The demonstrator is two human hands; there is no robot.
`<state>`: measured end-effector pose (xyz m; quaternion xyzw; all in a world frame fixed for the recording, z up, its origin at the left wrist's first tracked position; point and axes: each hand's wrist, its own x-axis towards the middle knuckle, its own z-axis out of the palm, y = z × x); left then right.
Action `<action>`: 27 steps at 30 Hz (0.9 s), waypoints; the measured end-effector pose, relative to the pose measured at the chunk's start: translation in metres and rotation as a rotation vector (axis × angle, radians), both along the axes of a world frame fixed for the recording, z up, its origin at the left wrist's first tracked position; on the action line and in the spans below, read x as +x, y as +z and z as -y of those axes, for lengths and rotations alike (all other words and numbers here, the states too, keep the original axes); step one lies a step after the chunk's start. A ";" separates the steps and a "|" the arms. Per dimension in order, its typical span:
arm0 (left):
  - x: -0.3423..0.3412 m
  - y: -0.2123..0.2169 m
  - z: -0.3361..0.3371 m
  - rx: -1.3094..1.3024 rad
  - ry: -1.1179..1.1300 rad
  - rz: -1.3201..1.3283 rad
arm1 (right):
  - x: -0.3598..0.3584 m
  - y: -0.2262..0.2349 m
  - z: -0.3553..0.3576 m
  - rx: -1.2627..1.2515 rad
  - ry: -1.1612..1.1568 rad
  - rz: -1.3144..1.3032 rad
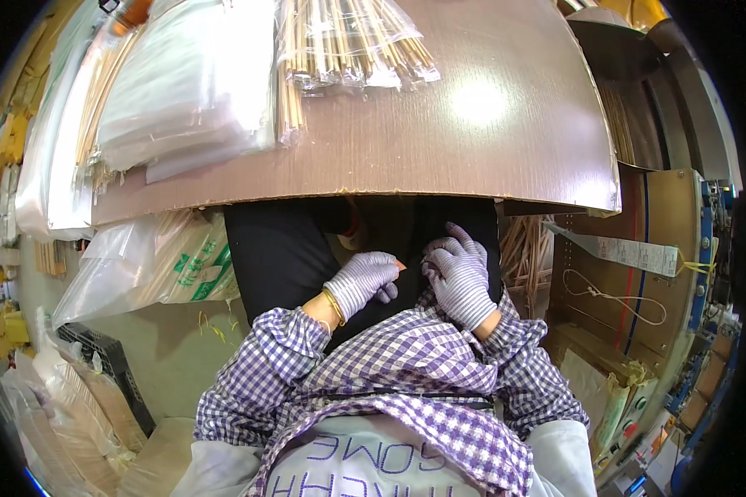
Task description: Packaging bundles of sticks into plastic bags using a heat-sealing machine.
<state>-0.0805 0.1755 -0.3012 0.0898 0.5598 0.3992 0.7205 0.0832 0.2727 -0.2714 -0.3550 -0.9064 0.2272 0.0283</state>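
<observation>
Both hands wear thin striped white-and-purple gloves and rest over my lap, apart from each other. My left hand (pixel 361 280) is by the left thigh, a bare fingertip poking out of its glove toward the right. Its fingers bend loosely, with the thumb apart from them and nothing visible between. Over the right thigh of the black trousers (pixel 275 248) lies my right hand (pixel 458 277), its fingers slightly bent and spread, holding nothing that I can see. A yellow bracelet (pixel 334 307) circles the left wrist. Below the hands is a purple checked apron (pixel 389 352).
Ahead stands a brown table (pixel 472 157). On it lie clear bags of thin sticks (pixel 352 45) and a stack of clear plastic bags (pixel 186 83). A bag with green print (pixel 195 269) hangs below left; a black crate (pixel 112 373) is on the floor. Cardboard (pixel 663 195) stands right.
</observation>
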 end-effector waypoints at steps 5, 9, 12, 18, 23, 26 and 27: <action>0.007 0.000 -0.010 0.017 -0.156 -0.319 | -0.002 0.003 0.002 -0.010 0.006 -0.015; -0.012 -0.001 -0.015 0.008 0.185 -0.408 | 0.007 0.004 0.001 -0.003 -0.066 -0.082; -0.016 -0.001 -0.015 -0.008 0.415 -0.278 | 0.011 0.005 0.001 -0.021 -0.067 -0.146; -0.006 -0.003 -0.010 0.266 0.079 -0.719 | 0.010 0.006 0.000 -0.038 -0.065 -0.176; 0.014 -0.002 -0.013 0.527 -0.395 -0.892 | 0.008 0.006 0.000 -0.041 -0.068 -0.184; 0.009 -0.014 -0.018 0.393 -0.260 -1.346 | 0.008 0.007 0.002 -0.009 -0.030 -0.152; -0.003 -0.015 -0.022 0.205 0.014 -1.203 | 0.010 0.007 0.001 -0.032 -0.059 -0.173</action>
